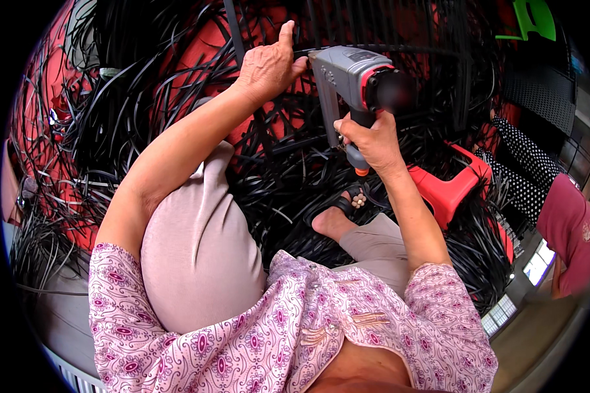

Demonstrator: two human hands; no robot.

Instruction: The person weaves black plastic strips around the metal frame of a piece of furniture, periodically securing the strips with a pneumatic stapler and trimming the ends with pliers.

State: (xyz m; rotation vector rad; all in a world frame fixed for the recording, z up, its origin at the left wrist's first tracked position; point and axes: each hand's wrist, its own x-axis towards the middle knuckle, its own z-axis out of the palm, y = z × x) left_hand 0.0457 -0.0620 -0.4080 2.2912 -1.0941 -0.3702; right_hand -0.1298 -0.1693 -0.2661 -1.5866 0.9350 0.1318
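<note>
A spread of loose black strips (282, 196) surrounds the grey nail gun on every side, tangled and heaped, with a red surface (206, 49) showing through it, mostly left of the gun. The wearer's patterned pink-and-white shirt (242, 347) is on the near side of the gun, and their beige trousers (203, 249) lie between, one bent knee to the gun's near left. A black frame (464, 78) of upright bars stands beyond and to the right of the gun. Well to the right of the gun is another person in a dark pink top (573, 229) and black trousers with white dots (528, 150). A red plastic stool (449, 187) is at the gun's near right, among the strips; part of a green plastic seat (537, 19) shows farther off on its far right. The grey nail gun (347, 69) itself is held up over the strips, its nose toward the left. The right hand (373, 141) is wrapped around its handle. The left hand (269, 71), separate from the right, is just beside the nose, index finger extended; whether it pinches a strip I cannot tell. A dark sandal (314, 211) with a pale flower ornament (358, 199) shows on the gun's near side.
</note>
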